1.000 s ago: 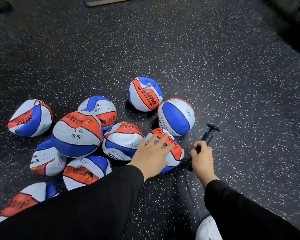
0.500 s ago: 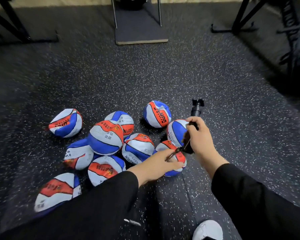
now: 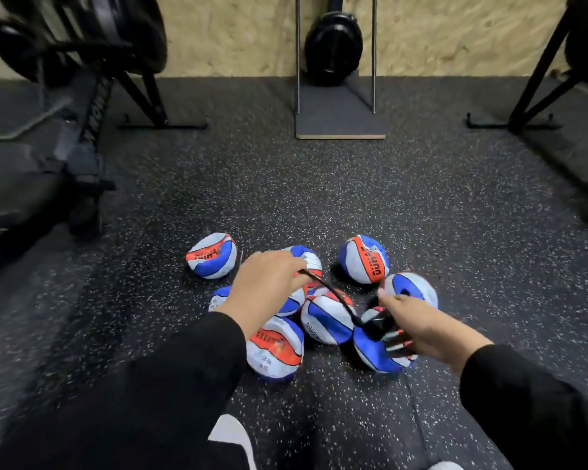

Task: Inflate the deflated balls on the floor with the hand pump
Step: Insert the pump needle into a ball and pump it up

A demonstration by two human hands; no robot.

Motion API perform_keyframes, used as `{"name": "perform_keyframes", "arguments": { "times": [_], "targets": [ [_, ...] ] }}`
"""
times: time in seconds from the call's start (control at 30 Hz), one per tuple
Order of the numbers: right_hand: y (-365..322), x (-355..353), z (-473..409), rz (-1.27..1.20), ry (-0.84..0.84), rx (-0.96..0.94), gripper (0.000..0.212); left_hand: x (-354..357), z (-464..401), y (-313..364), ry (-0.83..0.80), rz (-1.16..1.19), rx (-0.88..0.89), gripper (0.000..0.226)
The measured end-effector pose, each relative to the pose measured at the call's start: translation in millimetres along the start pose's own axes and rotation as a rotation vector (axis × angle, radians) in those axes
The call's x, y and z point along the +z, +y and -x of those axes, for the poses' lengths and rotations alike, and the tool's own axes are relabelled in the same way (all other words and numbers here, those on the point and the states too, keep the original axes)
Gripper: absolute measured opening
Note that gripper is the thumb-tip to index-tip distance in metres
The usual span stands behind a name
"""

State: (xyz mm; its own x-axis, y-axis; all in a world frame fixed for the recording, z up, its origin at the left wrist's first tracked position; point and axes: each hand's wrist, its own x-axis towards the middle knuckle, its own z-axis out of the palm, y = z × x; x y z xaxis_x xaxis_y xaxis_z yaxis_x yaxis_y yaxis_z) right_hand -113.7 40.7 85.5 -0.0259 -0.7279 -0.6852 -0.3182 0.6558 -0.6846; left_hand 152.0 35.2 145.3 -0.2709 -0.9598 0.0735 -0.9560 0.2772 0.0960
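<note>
The left hand (image 3: 269,283) pinches the end of the thin black hose (image 3: 330,293); the right hand (image 3: 418,323) grips the pump (image 3: 379,325), both held over the balls (image 3: 326,320) heaped on the floor (image 3: 319,205). The hose looks limp, best held near its tip; the balls look soft, light and dented, needing steadying at the valve. Both forearms reach forward and down.

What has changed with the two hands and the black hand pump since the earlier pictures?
The left hand left the ball and now pinches the thin black hose. The right hand lifted the black hand pump off the speckled rubber floor. The red, white and blue deflated balls stayed put.
</note>
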Motion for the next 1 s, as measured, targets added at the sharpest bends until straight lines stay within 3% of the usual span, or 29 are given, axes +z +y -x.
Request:
{"name": "perform_keyframes", "arguments": {
  "times": [0.1,0.17,0.23,0.27,0.3,0.33,0.4,0.53,0.63,0.73,0.83,1.0],
  "targets": [
    [-5.2,17.6,12.8,0.27,-0.063,-0.011,0.064,-10.5,-5.9,1.2,-0.04,0.081,0.042,0.032],
    [-16.0,28.7,20.8,0.593,-0.009,-0.258,0.064,-7.3,-9.7,6.5,-0.121,0.11,0.068,0.027],
    [-31.9,41.8,31.1,0.443,-0.106,-0.582,0.031,2.4,-13.3,9.2,-0.196,0.152,0.093,0.023],
    [-37.4,47.6,34.8,0.317,-0.23,-0.639,0.03,8.8,-15.1,9.3,-0.216,0.217,0.095,0.025],
    [-40.7,52.9,34.4,0.23,-0.333,-0.671,0.043,10.7,-14.7,9.9,-0.232,0.292,0.096,0.029],
    [-39.9,57.5,27.2,0.255,-0.349,-0.712,0.052,12.6,-14.4,9.2,-0.243,0.357,0.104,0.032],
    [-37.0,64.4,12.3,0.356,-0.24,-0.743,0.059,14.3,-16.7,2.4,-0.241,0.383,0.125,0.036],
    [-37.4,72.8,-5.5,0.363,-0.127,-0.767,0.023,15.6,-22.8,-33.9,-0.204,0.332,0.108,0.023],
    [-42.9,77.2,-5.1,0.396,-0.08,-0.796,0.021,15.9,-18.6,-46.0,-0.162,0.645,-0.009,0.019],
    [-48.2,83.3,-6.6,0.35,-0.125,-0.818,0.034,19.9,-17.3,-40.1,-0.211,0.871,-0.051,0.03],
    [-56.2,87.0,-5.9,0.335,-0.074,-0.834,0.038,20.4,-22.8,-40.0,-0.243,0.892,-0.026,0.032],
    [-56.6,88.6,-4.0,0.201,-0.069,-0.824,0.021,23.6,-24.9,-41.7,-0.242,0.905,-0.003,0.041]
  ]
}}
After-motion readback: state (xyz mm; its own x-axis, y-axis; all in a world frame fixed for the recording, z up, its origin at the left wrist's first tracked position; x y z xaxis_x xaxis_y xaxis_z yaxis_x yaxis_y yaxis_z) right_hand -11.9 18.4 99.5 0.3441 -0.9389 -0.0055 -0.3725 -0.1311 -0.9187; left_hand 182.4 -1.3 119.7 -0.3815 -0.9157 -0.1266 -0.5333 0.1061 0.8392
